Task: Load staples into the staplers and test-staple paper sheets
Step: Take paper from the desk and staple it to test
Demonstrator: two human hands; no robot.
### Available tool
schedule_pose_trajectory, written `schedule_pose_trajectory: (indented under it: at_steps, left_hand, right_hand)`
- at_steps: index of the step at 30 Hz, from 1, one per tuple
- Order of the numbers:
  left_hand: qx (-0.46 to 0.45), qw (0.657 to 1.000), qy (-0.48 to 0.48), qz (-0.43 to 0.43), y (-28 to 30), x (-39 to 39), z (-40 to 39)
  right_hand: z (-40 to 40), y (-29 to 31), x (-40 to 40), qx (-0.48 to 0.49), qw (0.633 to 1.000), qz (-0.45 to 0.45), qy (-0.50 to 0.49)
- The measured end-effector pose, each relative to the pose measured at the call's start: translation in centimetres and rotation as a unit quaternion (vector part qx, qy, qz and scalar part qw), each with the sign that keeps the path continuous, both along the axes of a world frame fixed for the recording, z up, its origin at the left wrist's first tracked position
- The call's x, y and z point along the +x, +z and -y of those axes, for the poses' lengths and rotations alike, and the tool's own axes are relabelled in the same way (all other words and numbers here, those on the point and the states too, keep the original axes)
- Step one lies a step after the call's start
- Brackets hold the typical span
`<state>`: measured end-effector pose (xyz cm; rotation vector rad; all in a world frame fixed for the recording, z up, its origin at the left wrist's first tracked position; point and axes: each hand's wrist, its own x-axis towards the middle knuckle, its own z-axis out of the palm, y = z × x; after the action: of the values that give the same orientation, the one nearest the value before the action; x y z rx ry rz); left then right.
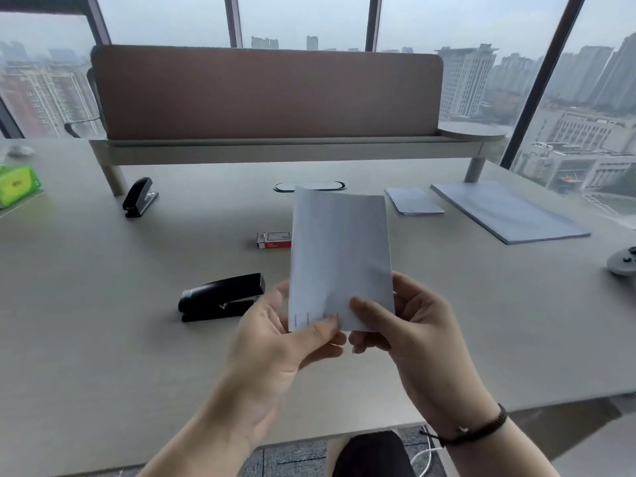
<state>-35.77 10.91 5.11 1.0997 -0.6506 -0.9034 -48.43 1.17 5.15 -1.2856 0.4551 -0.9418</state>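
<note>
Both hands, left hand (275, 333) and right hand (402, 325), pinch a stapled paper sheet (340, 259) above the desk (103, 339), near a black stapler (222, 297).

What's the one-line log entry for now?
hands: left and right hold stapled sheets | near stapler: idle on desk

On my feed the folded paper (339, 256) reads pale bluish-white, with a few short dark staple lines along its lower edge. The near stapler (220, 297) is glossy black, and so is the far stapler (139, 197). The staple box (273, 240) is red and white. I see a light beige-grey worktop (103, 321), a muted pinkish-brown divider panel (268, 94), a pale blue-white paper stack (509, 211), a bright green packet (19, 185), a grey controller (623, 261), and a dark braided wristband (481, 426).
</note>
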Motion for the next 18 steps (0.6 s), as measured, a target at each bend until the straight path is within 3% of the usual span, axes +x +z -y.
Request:
schedule_pose_trajectory:
  at_steps: [4, 8, 10, 12, 14, 18]
  left_hand:
    - [-0.013, 0.998, 0.008, 0.062, -0.2, 0.1, -0.2]
    - [-0.013, 0.964, 0.091, 0.249, -0.6, 0.3, -0.4]
    - [-0.032, 0.947, 0.101, 0.303, -1.2, 0.5, -0.2]
    - [-0.061, 0.911, 0.124, 0.389, -1.6, 1.0, -0.1]
    - [-0.11, 0.848, 0.15, 0.495, -1.6, 1.5, -0.1]
    - [-0.158, 0.763, 0.166, 0.605, -1.2, 2.2, -0.5]
  right_hand:
    - [-0.2, -0.3, -0.1, 0.025, 0.999, -0.01, 0.03]
    - [-0.3, -0.5, -0.1, 0.007, 0.998, -0.044, 0.046]
    - [0.1, -0.7, -0.2, -0.011, 0.997, -0.066, 0.047]
    - [0.8, -0.8, -0.5, -0.024, 0.994, -0.09, 0.066]
    - [1.6, -1.2, -0.6, -0.012, 0.989, -0.068, 0.128]
    - [2.1, -1.2, -0.5, -0.07, 0.987, -0.045, 0.141]
